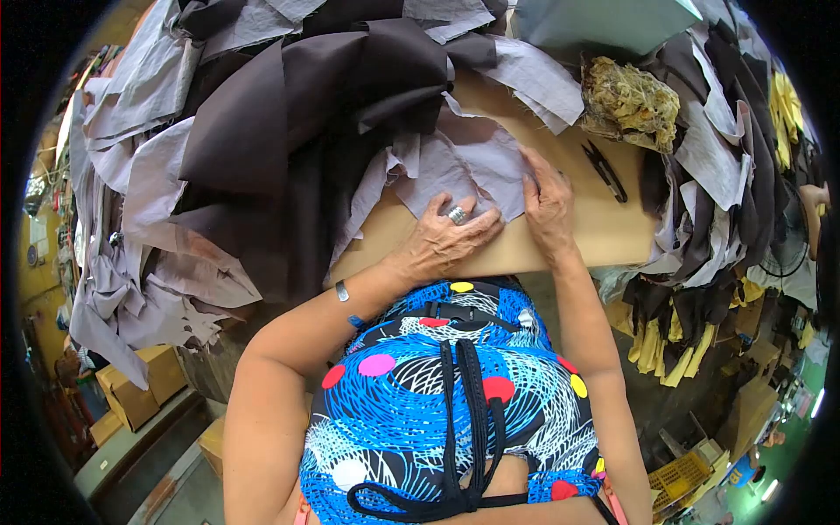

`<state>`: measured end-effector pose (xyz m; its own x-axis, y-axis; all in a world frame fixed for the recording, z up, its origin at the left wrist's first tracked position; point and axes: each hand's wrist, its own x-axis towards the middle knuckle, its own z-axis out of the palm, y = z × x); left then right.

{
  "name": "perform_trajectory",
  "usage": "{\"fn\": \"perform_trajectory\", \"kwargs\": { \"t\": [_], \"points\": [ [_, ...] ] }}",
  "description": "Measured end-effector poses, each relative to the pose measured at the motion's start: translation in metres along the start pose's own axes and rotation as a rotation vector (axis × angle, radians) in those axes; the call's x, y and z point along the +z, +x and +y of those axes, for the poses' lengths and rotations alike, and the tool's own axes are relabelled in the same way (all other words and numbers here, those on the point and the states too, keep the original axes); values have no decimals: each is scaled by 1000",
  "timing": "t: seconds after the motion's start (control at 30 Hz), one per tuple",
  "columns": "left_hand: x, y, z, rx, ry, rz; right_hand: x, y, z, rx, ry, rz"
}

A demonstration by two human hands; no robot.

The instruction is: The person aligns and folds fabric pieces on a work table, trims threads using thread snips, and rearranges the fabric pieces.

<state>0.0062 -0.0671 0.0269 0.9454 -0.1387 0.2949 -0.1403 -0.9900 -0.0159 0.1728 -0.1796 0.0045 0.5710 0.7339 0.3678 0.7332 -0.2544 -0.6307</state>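
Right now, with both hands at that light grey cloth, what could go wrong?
The right hand might knock the black thread snips lying beside it on the tabletop. The silver ring on the left hand could snag the light grey cloth. The dark fabric pile, heaped close by, could perhaps slide over the work.

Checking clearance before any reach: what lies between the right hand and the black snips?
Between the right hand and the black snips, the head view shows only bare tan tabletop.
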Motion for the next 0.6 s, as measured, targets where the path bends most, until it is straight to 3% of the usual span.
{"fn": "perform_trajectory", "kwargs": {
  "t": [0.17,0.37,0.47,0.6],
  "points": [
    [4,0,7,-71,-4,-12,-1,-1,0,10,3,-17],
    [6,-2,-5,-13,-174,51,-5,2,0,24,-7,-64],
    [10,-2,-11,-101,-235,36,-14,14,-10,38,-21,-110],
    [6,1,-14,-49,-217,32,-7,30,-13,-15,-88,-141]
  ]
}}
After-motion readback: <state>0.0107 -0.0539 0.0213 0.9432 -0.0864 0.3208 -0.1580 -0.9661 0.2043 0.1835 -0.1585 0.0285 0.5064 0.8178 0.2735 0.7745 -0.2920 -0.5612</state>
